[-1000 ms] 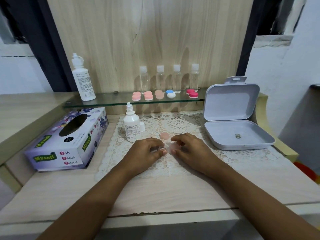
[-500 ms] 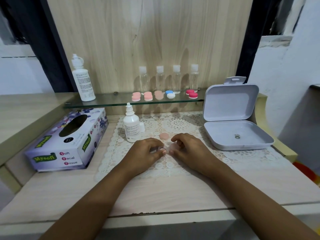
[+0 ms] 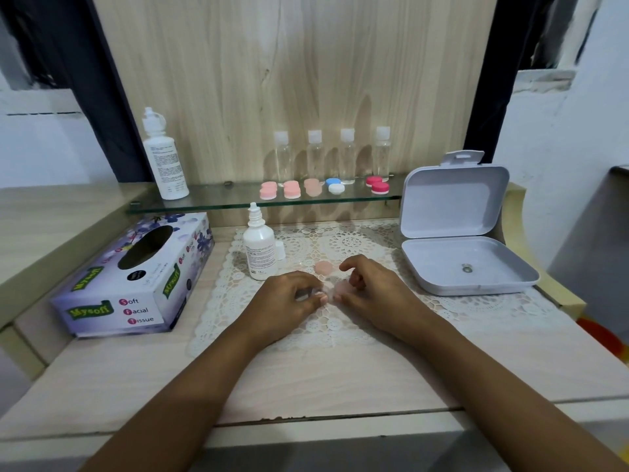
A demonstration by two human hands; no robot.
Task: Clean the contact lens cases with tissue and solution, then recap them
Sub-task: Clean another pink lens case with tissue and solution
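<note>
A pale pink contact lens case (image 3: 335, 288) lies on the lace mat (image 3: 350, 243), mostly hidden between my hands. My left hand (image 3: 289, 303) has its fingers curled round the case's left end. My right hand (image 3: 371, 291) pinches a pale pink cap on the case's right well. A loose pink cap (image 3: 322, 267) lies on the mat just behind my fingers. A small white solution bottle (image 3: 259, 248) stands uncapped at the mat's left edge. The tissue box (image 3: 136, 277) sits further left.
An open white plastic box (image 3: 463, 229) stands at the right, a small ring inside. The glass shelf (image 3: 221, 202) carries a tall white bottle (image 3: 165, 158), several clear bottles (image 3: 332, 155) and several closed lens cases (image 3: 292, 189).
My hands stay on the case; the right hand's fingers have shifted slightly on the cap. Nothing else has moved.
</note>
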